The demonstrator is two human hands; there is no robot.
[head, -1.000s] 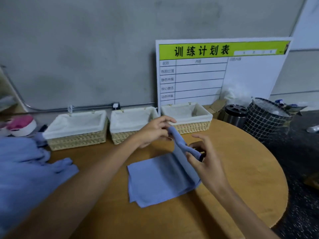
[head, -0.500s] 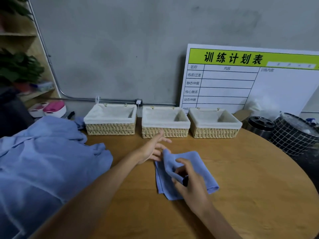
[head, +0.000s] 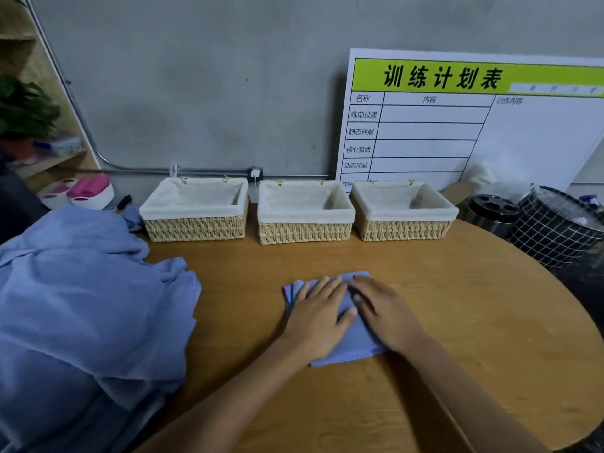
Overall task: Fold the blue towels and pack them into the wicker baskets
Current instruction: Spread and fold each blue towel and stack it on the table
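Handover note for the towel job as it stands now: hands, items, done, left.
Left hand: open, pressing flat on the folded towel.
Right hand: open, flat on the same towel, beside the left.
Folded towel lies on the round table, in front of the middle basket.
Left basket, middle basket and right basket: nothing shows inside but the liners.
Unfolded towel pile: at the table's left edge.
Done: one towel folded small.
Left: pack it, then fold and pack the pile.
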